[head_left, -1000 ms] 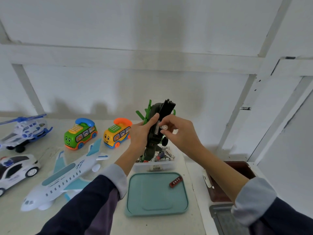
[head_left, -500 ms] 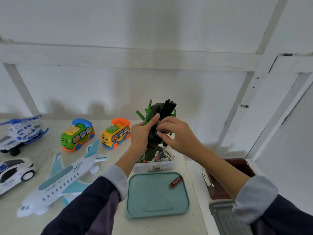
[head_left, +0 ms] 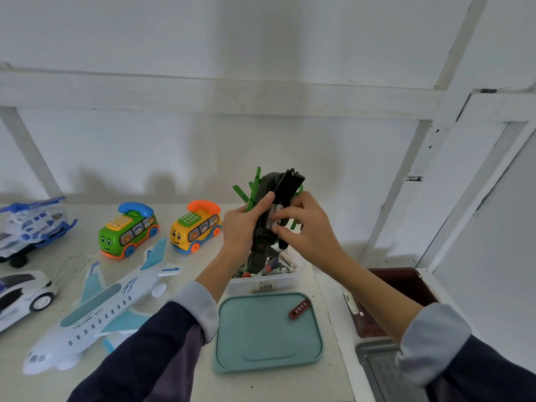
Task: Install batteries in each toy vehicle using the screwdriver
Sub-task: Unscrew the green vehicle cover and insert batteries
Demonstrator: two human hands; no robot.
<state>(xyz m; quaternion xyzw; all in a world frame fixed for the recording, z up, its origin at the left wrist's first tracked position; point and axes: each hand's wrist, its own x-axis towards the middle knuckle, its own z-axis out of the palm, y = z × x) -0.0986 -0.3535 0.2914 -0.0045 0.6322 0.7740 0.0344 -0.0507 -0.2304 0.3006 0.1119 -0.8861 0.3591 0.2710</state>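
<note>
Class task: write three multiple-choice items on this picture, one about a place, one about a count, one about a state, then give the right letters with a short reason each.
1. Where does the small red piece lie?
A. on the teal lid
B. on the white plane
C. in the brown bin

2. How many bus-shaped telephone toys stand on the table?
A. one
B. two
C. four

3. What is the left hand doing?
A. lying flat on the table
B. gripping the dark green toy
C. holding a screwdriver

Answers:
1 A: it lies near the lid's right edge.
2 B: a green bus and a yellow bus.
3 B: its fingers curl round the raised toy while the right hand works at the batteries.
</note>
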